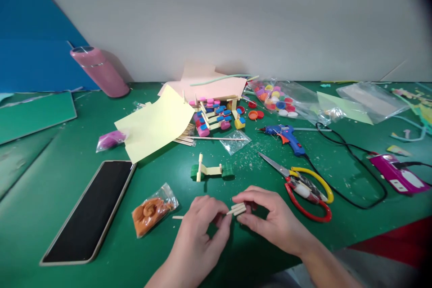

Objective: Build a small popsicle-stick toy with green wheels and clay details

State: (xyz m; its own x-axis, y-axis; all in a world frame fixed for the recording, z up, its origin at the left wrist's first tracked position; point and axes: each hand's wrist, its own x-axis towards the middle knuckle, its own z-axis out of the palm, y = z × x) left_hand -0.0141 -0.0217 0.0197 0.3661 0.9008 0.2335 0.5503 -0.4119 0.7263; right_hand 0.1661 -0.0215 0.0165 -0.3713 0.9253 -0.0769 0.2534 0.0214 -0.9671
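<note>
My left hand (202, 229) and my right hand (266, 216) meet low in the middle of the green table (50, 198). Between their fingertips they pinch a small bundle of short pale wooden sticks (238, 209). A thin stick end (177, 217) pokes out left of my left hand. Just beyond the hands lies a small piece made of wooden sticks and two green caps (212, 171). Scissors (303, 184) with red and yellow handles lie right of my right hand.
A phone (91, 209) lies at the left, an orange clay bag (151, 211) beside it. Yellow paper (155, 123), a stick-and-cap model (216, 114), a bag of caps (280, 99), a blue glue gun (286, 135) with black cord, a pink bottle (99, 71) and a magenta device (394, 172) lie beyond.
</note>
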